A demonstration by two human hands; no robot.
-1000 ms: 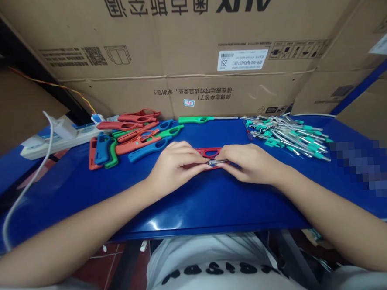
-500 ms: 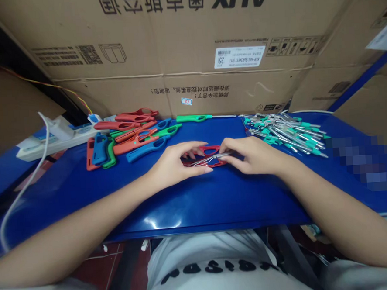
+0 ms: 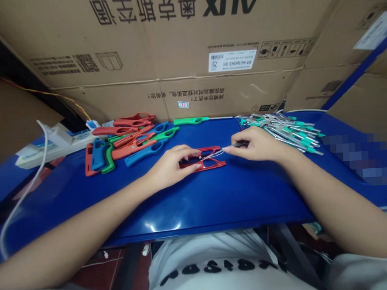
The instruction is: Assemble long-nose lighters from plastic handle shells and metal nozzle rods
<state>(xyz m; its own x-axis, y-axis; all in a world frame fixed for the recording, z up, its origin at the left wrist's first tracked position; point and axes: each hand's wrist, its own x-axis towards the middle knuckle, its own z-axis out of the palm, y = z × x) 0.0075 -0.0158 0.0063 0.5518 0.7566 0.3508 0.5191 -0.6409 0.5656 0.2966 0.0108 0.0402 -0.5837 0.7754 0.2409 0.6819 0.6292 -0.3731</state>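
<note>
Two red plastic lighter shell halves (image 3: 211,165) lie side by side on the blue table, their finger-loop ends pointing right. My left hand (image 3: 168,166) curls over their left ends, thumb on the near half and fingers on the far one. It covers that part of the shells. My right hand (image 3: 257,144) is closed on slim metal tweezers (image 3: 241,144), just right of the shells. Their thin pale prongs (image 3: 216,154) reach left over the gap between the halves. What the prongs touch is too small to make out.
Red, blue and green lighter handles (image 3: 137,144) are heaped at the left, near a white power strip (image 3: 59,149) with a cable. A green lighter (image 3: 190,120) lies at the back. Metal lighter tubes with green parts (image 3: 287,130) are piled right. A cardboard wall (image 3: 162,68) stands behind.
My right hand has drawn back to the right with the tweezers, uncovering the right ends of the red shells. My left hand stays on them, its fingers more closed. The view has shifted slightly.
</note>
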